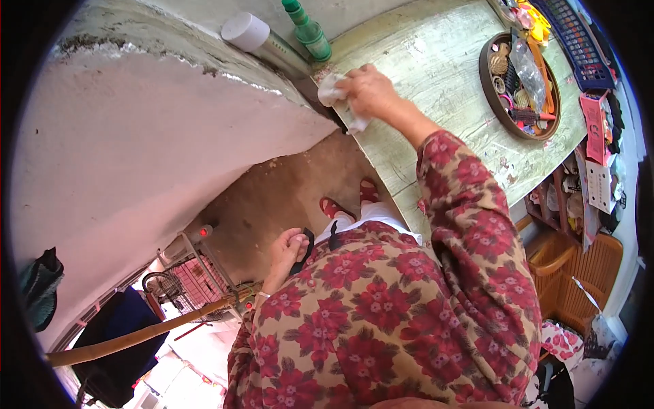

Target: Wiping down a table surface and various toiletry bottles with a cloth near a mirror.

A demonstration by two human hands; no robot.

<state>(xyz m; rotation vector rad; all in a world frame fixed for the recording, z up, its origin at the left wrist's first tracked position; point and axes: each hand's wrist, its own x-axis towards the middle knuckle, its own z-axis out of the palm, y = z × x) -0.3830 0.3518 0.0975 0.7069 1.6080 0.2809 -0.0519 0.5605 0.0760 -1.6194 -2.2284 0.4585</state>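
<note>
My right hand (368, 88) reaches across to the left edge of a pale, worn wooden table (436, 75). Its fingers are closed on a white cloth (332, 88) that bunches up by the fingertips and hangs over the table's edge under the palm. Low in front of my body, my left hand (289, 249) is held with its fingers curled. Right beside those fingers a black object (306, 253) shows in part; whether the hand grips it cannot be made out.
A green bottle (312, 37) and a white-capped metallic flask (262, 41) stand beyond the cloth. On the table sits a round brown tray (487, 85) with combs and small items, a blue basket (579, 41) behind it. A wire-basket cart (194, 279) stands left.
</note>
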